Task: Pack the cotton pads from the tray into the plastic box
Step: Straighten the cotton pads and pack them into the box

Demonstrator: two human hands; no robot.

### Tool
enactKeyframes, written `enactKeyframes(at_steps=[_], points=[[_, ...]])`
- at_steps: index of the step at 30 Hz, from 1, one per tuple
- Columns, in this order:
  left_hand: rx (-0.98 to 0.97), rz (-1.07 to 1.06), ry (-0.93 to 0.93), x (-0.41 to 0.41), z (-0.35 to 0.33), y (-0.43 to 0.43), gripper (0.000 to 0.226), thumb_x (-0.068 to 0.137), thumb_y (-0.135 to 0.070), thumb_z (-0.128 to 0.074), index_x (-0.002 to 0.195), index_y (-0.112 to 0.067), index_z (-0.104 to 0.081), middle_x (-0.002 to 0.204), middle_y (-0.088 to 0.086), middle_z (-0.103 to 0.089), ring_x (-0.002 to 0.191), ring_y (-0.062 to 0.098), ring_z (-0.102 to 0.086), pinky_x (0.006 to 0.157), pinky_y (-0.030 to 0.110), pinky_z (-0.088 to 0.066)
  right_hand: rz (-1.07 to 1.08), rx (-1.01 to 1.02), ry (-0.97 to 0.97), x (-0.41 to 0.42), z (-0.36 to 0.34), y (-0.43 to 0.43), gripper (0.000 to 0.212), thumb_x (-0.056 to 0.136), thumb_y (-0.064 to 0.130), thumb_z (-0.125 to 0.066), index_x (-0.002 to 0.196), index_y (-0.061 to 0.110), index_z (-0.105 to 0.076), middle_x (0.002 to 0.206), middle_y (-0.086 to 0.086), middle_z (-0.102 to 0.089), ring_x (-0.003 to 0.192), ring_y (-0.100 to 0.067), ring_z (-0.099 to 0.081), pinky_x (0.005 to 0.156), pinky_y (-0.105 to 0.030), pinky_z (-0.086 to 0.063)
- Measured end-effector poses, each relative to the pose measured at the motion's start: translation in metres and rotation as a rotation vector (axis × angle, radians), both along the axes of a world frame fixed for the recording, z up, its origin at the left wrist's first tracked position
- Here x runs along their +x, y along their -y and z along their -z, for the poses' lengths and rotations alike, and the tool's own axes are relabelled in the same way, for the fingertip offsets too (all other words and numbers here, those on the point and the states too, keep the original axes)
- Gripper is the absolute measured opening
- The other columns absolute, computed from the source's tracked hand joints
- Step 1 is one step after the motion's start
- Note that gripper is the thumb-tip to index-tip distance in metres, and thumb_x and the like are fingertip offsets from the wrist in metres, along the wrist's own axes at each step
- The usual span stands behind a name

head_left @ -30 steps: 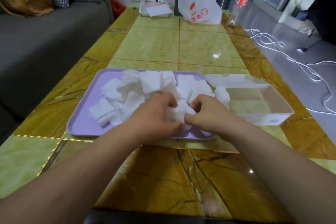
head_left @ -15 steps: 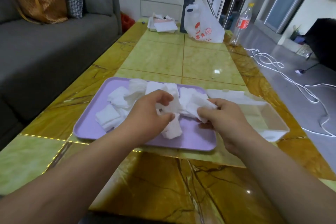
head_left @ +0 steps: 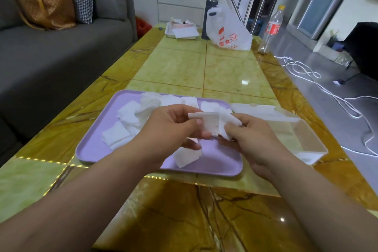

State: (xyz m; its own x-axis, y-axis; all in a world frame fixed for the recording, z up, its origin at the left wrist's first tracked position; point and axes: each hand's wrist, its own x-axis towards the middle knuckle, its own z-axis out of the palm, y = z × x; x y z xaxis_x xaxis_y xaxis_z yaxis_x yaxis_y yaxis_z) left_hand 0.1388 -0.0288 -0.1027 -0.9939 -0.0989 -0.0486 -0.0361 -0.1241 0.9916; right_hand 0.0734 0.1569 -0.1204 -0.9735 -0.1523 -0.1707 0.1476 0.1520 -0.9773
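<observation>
1. Right now my left hand (head_left: 173,129) and right hand (head_left: 251,139) are both pinching a small bunch of cotton pads (head_left: 212,124) between thumb and fingers, held up above the near half of the lilac tray (head_left: 94,149). The pads aren't squared up, so I reckon a couple could slip out if I loosen either pinch.
2. One loose pad (head_left: 187,156) lies on the tray right under my hands, and the rest of the pile (head_left: 131,120) sits at the far left. Easy to knock some over the rim with my wrists.
3. The clear plastic box (head_left: 302,139) sits just beside the tray on my right and looks empty. It looks light, so pushing a messy bunch in could shove it along the glossy tiled table (head_left: 225,67).
</observation>
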Motion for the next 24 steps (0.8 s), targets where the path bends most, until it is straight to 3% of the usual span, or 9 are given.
enactKeyframes(at_steps=[2, 5, 11, 18, 24], points=[[-0.039, 0.006, 0.011, -0.002, 0.001, 0.0, 0.012, 0.098, -0.005, -0.065, 0.103, -0.012, -0.073, 0.083, 0.005, -0.076, 0.069, 0.021, -0.075, 0.044, 0.026, -0.043, -0.022, 0.014, -0.017, 0.002, 0.0, -0.001, 0.024, 0.094, -0.003, -0.06, 0.104, 0.011, -0.076, 0.102, -0.019, -0.078, 0.089, -0.027, -0.072, 0.091, -0.052, -0.059], [-0.07, 0.017, 0.022, -0.006, 0.003, 0.001, 0.01, 0.095, -0.011, -0.071, 0.102, -0.017, -0.076, 0.078, 0.004, -0.068, 0.055, 0.017, -0.058, 0.043, 0.023, -0.031, -0.015, -0.038, 0.012, 0.002, -0.001, -0.004, 0.02, 0.092, -0.004, -0.067, 0.105, 0.01, -0.074, 0.099, -0.013, -0.08, 0.096, -0.03, -0.075, 0.091, -0.05, -0.061], [-0.154, 0.009, 0.043, -0.007, 0.008, 0.0, 0.011, 0.086, -0.017, -0.081, 0.084, -0.02, -0.071, 0.073, 0.005, -0.068, 0.052, 0.016, -0.052, 0.045, 0.022, -0.032, -0.124, -0.087, 0.024, 0.004, -0.008, -0.009, 0.027, 0.087, -0.009, -0.071, 0.11, 0.005, -0.077, 0.102, -0.016, -0.08, 0.104, -0.032, -0.075, 0.089, -0.04, -0.063], [-0.191, -0.038, 0.019, -0.007, 0.011, -0.004, 0.01, 0.088, -0.015, -0.08, 0.084, -0.013, -0.071, 0.069, -0.003, -0.062, 0.053, 0.007, -0.05, 0.045, 0.013, -0.039, -0.272, -0.08, 0.014, 0.011, -0.013, -0.008, 0.027, 0.089, 0.001, -0.075, 0.113, 0.011, -0.078, 0.106, -0.016, -0.079, 0.111, -0.035, -0.073, 0.103, -0.053, -0.055], [-0.234, -0.123, 0.024, -0.008, 0.017, -0.007, 0.014, 0.089, -0.022, -0.079, 0.089, -0.011, -0.07, 0.074, -0.003, -0.061, 0.057, 0.009, -0.051, 0.047, 0.013, -0.039, -0.355, -0.121, 0.02, 0.016, -0.019, -0.009, 0.042, 0.088, -0.018, -0.06, 0.117, 0.008, -0.075, 0.109, -0.019, -0.078, 0.112, -0.033, -0.073, 0.103, -0.047, -0.055]])
